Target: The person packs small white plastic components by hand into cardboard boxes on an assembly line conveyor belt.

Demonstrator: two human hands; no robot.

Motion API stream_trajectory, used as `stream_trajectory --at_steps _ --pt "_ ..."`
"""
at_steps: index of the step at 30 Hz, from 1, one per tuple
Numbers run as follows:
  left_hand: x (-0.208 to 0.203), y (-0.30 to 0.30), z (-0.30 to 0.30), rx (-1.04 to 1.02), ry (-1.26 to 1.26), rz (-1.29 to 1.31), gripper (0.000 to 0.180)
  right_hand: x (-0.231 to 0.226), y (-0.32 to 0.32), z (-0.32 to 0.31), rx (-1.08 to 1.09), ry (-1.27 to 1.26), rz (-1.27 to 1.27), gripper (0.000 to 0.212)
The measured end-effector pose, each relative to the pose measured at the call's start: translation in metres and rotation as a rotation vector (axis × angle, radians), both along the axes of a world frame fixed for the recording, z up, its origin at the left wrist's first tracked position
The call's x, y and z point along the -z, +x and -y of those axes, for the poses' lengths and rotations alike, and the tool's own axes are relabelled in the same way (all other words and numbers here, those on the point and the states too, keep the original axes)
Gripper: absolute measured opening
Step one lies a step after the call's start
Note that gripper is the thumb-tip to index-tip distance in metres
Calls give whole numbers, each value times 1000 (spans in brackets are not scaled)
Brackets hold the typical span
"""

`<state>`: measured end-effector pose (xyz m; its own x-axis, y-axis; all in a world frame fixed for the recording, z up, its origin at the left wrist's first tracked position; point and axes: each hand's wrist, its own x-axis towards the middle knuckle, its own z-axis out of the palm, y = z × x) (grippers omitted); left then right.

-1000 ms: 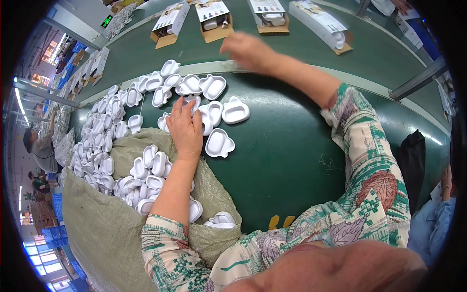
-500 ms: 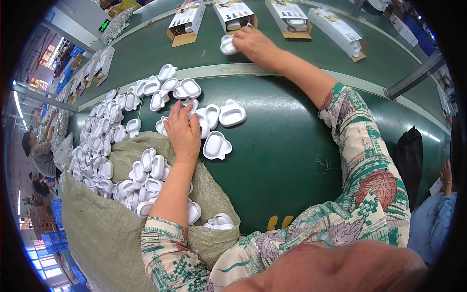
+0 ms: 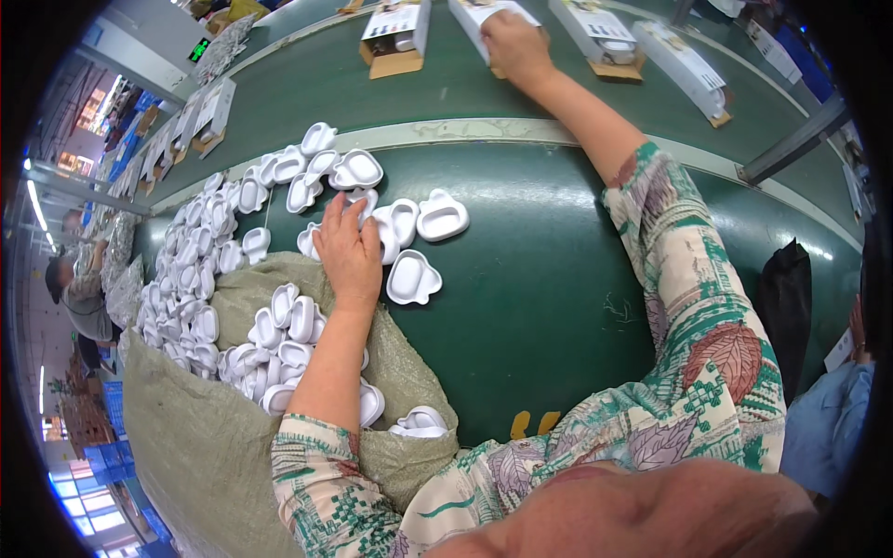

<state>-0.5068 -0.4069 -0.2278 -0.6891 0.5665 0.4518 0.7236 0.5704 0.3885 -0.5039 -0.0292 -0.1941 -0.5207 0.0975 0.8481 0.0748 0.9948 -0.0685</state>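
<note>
My right hand (image 3: 517, 48) reaches across to the open near end of a white carton (image 3: 484, 17) on the far green belt. Its fingers are curled there, and whatever is between them is hidden. My left hand (image 3: 349, 256) lies with fingers spread on a few white plastic pieces, shallow and rounded with an oval hollow and a wavy tab. Close to it on the green table are more white pieces, one (image 3: 414, 277) beside the hand and one (image 3: 443, 216) farther right. Many others form a heap (image 3: 191, 256) on the left.
An olive woven sack (image 3: 186, 456) with white pieces spilling from it lies under my left forearm. More open cartons stand on the belt (image 3: 307, 84), including one (image 3: 395, 42) left of my right hand. A metal post (image 3: 791, 144) and a black bag (image 3: 783, 293) are at right.
My right hand has moved away and slightly right to the carton's end; the white piece it held is out of sight. The cartons have shifted right along the belt. My left hand stays put.
</note>
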Motion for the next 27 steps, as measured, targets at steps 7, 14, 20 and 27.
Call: stream_trajectory --at_steps 7,14,20,27 --pt "-11 -9 13 16 3 -9 30 -6 -2 171 -727 38 354 26" --pt "-7 9 -22 17 22 5 29 -1 9 129 -732 117 284 11" --pt "-11 12 -18 9 15 23 29 -18 24 49 -163 319 250 11" --pt "-10 26 -64 43 13 17 29 -12 32 -73 215 292 356 9"
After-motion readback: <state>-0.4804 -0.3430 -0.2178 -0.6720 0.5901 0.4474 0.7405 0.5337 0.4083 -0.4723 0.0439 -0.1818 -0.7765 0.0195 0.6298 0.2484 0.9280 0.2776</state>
